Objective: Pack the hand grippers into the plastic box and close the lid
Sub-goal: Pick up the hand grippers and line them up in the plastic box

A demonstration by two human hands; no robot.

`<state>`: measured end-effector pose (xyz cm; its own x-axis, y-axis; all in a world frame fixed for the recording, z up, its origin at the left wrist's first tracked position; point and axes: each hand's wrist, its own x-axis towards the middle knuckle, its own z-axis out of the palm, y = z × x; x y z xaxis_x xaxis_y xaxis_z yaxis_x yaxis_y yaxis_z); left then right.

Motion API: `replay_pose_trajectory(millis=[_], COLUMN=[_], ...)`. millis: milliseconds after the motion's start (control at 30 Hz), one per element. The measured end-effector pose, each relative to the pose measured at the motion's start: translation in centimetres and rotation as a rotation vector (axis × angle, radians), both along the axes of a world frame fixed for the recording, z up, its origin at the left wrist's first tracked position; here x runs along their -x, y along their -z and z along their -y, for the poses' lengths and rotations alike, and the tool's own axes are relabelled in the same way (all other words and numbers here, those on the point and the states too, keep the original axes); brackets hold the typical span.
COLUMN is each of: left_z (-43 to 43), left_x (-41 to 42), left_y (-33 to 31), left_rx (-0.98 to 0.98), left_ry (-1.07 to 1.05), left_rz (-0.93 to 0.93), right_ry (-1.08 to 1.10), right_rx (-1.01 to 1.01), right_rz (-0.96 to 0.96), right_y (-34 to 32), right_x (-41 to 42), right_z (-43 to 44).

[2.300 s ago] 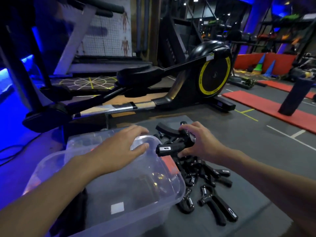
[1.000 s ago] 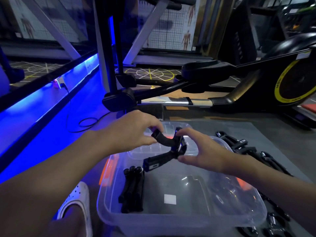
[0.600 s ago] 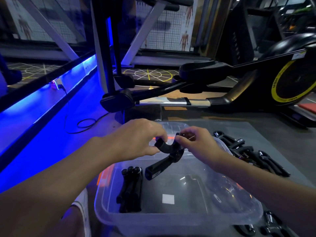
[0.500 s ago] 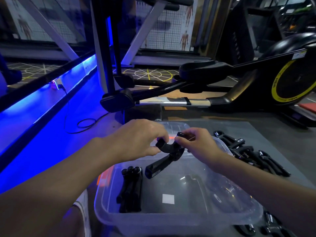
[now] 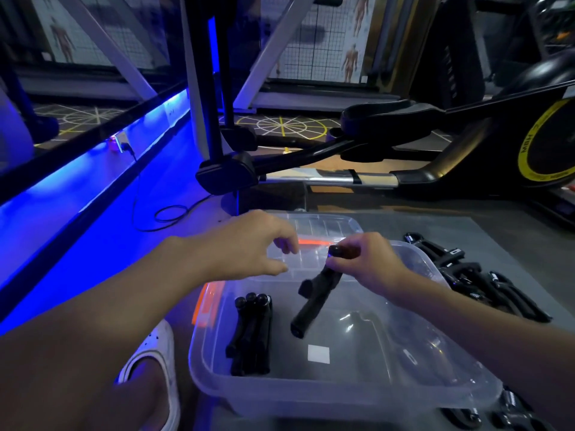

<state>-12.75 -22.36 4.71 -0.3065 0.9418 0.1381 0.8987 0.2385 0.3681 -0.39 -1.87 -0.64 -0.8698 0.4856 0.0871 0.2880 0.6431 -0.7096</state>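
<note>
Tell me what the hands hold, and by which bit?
The right hand pinches a hand gripper by its top end; the left hand holds nothing.

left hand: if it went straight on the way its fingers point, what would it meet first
Probably the top of the hand gripper held by the right hand over the plastic box; the left hand points toward it, depth unclear.

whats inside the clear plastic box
A bundle of black hand grippers along the left side of the clear plastic box, plus a white square label. The right hand holds another black gripper above. Glare obscures the right end.
</note>
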Motion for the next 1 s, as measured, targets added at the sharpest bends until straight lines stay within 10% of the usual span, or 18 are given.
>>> replay_pose_trajectory(millis=[1000], left_z=[6.7], left_x=[5.3], left_y=[4.0], left_rx=[0.563], left_ry=[-0.175], left_rz=[0.13], right_ry=[-0.375], right_rx=[-0.224], right_rz=[0.299], right_y=[11.2], right_x=[8.2], right_z=[5.0])
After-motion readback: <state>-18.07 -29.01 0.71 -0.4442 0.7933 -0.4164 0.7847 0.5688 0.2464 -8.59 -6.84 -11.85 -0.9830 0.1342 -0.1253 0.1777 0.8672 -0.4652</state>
